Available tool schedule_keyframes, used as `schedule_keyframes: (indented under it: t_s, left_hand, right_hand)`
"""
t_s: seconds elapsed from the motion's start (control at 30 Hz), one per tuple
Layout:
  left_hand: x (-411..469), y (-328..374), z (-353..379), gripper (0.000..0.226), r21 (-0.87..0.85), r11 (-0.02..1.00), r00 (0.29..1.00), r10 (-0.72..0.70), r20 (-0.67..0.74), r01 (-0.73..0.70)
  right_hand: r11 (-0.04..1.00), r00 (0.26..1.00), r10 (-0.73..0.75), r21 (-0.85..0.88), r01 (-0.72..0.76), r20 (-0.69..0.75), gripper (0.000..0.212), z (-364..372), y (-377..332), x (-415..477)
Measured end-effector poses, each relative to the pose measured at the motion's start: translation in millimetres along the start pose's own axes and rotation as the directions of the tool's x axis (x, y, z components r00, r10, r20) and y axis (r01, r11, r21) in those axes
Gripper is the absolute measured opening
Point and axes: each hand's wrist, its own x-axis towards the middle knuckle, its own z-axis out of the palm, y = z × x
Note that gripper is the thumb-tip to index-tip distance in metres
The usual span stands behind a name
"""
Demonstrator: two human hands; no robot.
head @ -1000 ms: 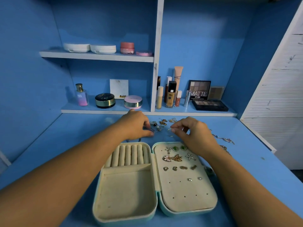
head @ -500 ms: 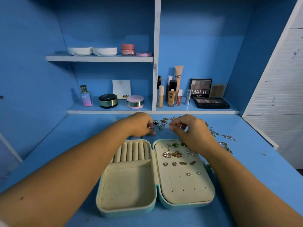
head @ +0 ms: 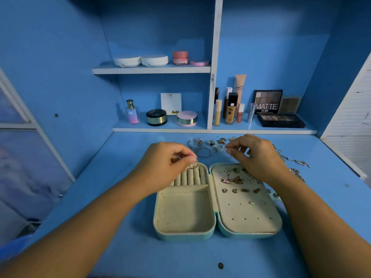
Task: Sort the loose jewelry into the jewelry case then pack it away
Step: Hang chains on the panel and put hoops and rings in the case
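Over ring rolls (head: 190,176) | left hand (head: 166,159) pinches ring (head: 193,166) | right hand (head: 255,155): contents unclear

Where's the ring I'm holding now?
Head view, centre-left: pinched in your left hand, the ring hangs over the ring rolls in the left half of the jewelry case.

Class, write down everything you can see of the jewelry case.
The case lies open flat on the blue desk: teal shell, soft-looking cream lining. Left half: ring rolls at the far end, a bare tray nearer. Right half: a holed panel with earrings pinned in rows across its far part. A left hand holds a ring at the rolls' far end; a right hand hovers over the panel's far corner.
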Motion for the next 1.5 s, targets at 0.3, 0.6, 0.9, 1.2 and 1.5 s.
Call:
schedule_keyframes:
  t_s: [0.3, 0.6, 0.9, 1.2, 1.5]
  left_hand:
    - [-41.5, -14.5, -13.4, 0.010, 0.270, 0.961, 0.991, 0.029, 0.132, -0.064]
    - [-41.0, -15.2, -8.7, 0.027, 0.632, 0.742, 0.965, 0.080, 0.250, -0.225]
    - [-31.7, -46.6, -19.5, 0.018, 0.235, 0.966, 0.994, 0.102, 0.026, -0.105]
    - [-25.8, -60.6, -12.8, 0.044, 0.259, 0.951, 0.983, 0.141, 0.114, -0.167]
    - [67.2, -76.0, -5.3, 0.032, 0.152, 0.988, 0.995, -0.035, 0.091, 0.021]
  right_hand:
    - [0.993, 0.923, -0.048, -0.085, 0.087, 0.382, 0.005, -4.4, -73.9, -10.5]
    - [0.963, 0.933, -0.038, -0.235, 0.129, 0.359, 0.013, 21.0, -89.5, -48.6]
    - [0.934, 0.924, -0.060, -0.304, 0.185, 0.378, 0.017, 32.0, -96.1, -44.2]
    - [0.957, 0.915, -0.116, -0.204, 0.208, 0.387, 0.016, 22.0, -87.5, -29.2]
    - [0.924, 0.909, 0.157, -0.382, 0.002, 0.386, 0.043, 14.9, -27.4, 59.1]
